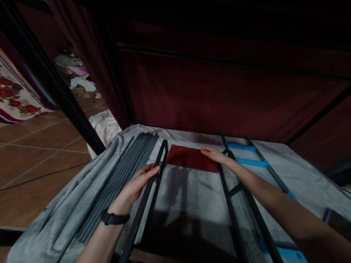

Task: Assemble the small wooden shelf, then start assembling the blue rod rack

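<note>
My left hand (142,179), with a black band on its wrist, is closed round the left black frame (139,212). Its thumb lies along the outer bar and its fingers go behind. A flat reddish-brown board (189,157) spans between this frame and a second black frame (229,204) on the right. The fingers of my right hand (214,154) pinch the board's far edge near its right corner. My right forearm crosses over the right frame and hides part of it. At the bottom edge, part of another brown board (156,257) shows between the frames.
A bundle of grey rods (117,182) lies left of the frames on the grey blanket (63,204). To the right are dark rails with blue crosspieces (252,162). A dark red curtain (205,95) hangs behind, and a black post (63,87) stands at left.
</note>
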The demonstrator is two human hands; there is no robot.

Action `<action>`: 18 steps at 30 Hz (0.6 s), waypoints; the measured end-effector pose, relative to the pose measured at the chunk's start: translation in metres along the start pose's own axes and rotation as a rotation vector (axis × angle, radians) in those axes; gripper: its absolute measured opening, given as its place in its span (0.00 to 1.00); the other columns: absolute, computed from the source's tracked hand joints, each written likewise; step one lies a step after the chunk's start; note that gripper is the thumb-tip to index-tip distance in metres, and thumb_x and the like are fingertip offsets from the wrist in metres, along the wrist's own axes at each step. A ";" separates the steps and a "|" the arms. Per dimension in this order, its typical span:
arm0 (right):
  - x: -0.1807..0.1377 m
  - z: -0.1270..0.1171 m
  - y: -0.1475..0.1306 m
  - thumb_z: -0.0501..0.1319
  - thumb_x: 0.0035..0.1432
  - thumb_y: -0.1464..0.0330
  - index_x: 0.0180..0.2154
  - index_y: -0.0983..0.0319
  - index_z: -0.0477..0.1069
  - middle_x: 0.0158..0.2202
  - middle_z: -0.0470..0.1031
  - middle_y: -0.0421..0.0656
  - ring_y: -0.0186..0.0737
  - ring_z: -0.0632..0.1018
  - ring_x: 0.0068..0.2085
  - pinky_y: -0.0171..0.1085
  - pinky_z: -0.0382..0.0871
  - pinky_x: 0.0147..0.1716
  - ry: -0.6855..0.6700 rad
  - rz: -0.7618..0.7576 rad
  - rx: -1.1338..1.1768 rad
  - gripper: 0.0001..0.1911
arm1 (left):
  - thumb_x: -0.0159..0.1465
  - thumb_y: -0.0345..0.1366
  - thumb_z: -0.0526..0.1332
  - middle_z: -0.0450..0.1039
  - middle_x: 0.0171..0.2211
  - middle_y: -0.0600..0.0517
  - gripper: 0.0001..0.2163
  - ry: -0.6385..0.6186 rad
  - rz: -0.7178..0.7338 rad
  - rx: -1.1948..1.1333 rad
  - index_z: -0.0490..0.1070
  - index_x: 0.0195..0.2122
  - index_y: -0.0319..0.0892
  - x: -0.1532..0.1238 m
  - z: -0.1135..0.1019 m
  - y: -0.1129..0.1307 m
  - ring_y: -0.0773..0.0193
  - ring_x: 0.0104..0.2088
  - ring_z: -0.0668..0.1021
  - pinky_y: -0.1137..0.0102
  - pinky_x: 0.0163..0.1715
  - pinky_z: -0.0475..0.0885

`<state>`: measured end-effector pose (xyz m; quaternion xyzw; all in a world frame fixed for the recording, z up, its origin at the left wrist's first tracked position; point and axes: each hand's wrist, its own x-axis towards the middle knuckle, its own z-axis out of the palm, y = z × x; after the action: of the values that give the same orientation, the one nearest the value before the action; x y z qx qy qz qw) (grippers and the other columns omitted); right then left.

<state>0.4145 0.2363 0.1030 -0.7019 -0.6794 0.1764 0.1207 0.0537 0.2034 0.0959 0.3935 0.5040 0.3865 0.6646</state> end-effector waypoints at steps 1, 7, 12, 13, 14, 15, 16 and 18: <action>0.024 0.016 -0.013 0.51 0.67 0.56 0.49 0.62 0.75 0.51 0.78 0.49 0.44 0.77 0.51 0.38 0.69 0.51 -0.010 0.010 -0.042 0.22 | 0.48 0.42 0.75 0.78 0.44 0.46 0.22 -0.028 -0.013 -0.005 0.77 0.44 0.41 0.004 0.005 -0.001 0.60 0.40 0.79 0.71 0.36 0.74; 0.106 0.082 -0.022 0.45 0.69 0.60 0.55 0.72 0.69 0.59 0.69 0.64 0.56 0.71 0.60 0.52 0.62 0.57 -0.055 0.150 -0.260 0.27 | 0.52 0.39 0.70 0.78 0.36 0.49 0.21 -0.128 0.088 0.065 0.77 0.47 0.40 0.019 0.004 -0.011 0.65 0.30 0.76 0.74 0.25 0.64; 0.135 0.086 -0.008 0.45 0.69 0.56 0.54 0.69 0.71 0.58 0.71 0.62 0.55 0.73 0.58 0.50 0.65 0.55 -0.137 0.174 -0.351 0.29 | 0.55 0.40 0.67 0.77 0.32 0.49 0.17 -0.132 0.138 0.074 0.78 0.44 0.38 0.026 0.001 -0.016 0.63 0.32 0.76 0.72 0.30 0.65; 0.138 0.084 -0.006 0.45 0.68 0.55 0.54 0.69 0.72 0.56 0.72 0.62 0.54 0.73 0.57 0.48 0.66 0.54 -0.150 0.170 -0.352 0.30 | 0.55 0.40 0.67 0.77 0.32 0.49 0.16 -0.125 0.149 0.073 0.78 0.44 0.38 0.026 0.003 -0.016 0.62 0.32 0.76 0.71 0.31 0.66; 0.140 0.082 -0.005 0.45 0.68 0.55 0.53 0.69 0.73 0.55 0.74 0.61 0.53 0.74 0.56 0.47 0.67 0.52 -0.163 0.163 -0.347 0.30 | 0.55 0.39 0.67 0.77 0.31 0.48 0.16 -0.118 0.155 0.072 0.78 0.43 0.37 0.025 0.004 -0.015 0.61 0.32 0.76 0.71 0.32 0.66; 0.141 0.079 -0.005 0.46 0.68 0.54 0.52 0.68 0.73 0.53 0.75 0.60 0.52 0.75 0.55 0.45 0.68 0.51 -0.175 0.153 -0.338 0.29 | 0.55 0.39 0.66 0.76 0.31 0.48 0.16 -0.112 0.155 0.069 0.78 0.42 0.37 0.024 0.006 -0.014 0.61 0.32 0.76 0.71 0.31 0.66; 0.142 0.077 -0.004 0.47 0.67 0.54 0.51 0.68 0.74 0.51 0.76 0.58 0.51 0.76 0.53 0.44 0.68 0.50 -0.184 0.141 -0.325 0.28 | 0.54 0.39 0.66 0.76 0.30 0.49 0.16 -0.107 0.148 0.065 0.78 0.42 0.37 0.024 0.007 -0.013 0.62 0.31 0.76 0.71 0.30 0.66; 0.140 0.072 -0.004 0.51 0.65 0.55 0.50 0.66 0.75 0.50 0.77 0.56 0.50 0.76 0.52 0.43 0.68 0.49 -0.190 0.112 -0.295 0.25 | 0.54 0.39 0.66 0.76 0.29 0.49 0.17 -0.092 0.140 0.055 0.78 0.42 0.37 0.023 0.009 -0.012 0.63 0.29 0.75 0.71 0.29 0.65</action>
<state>0.3839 0.3711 0.0277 -0.7290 -0.6661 0.1466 -0.0585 0.0685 0.2180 0.0781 0.4632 0.4545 0.3998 0.6473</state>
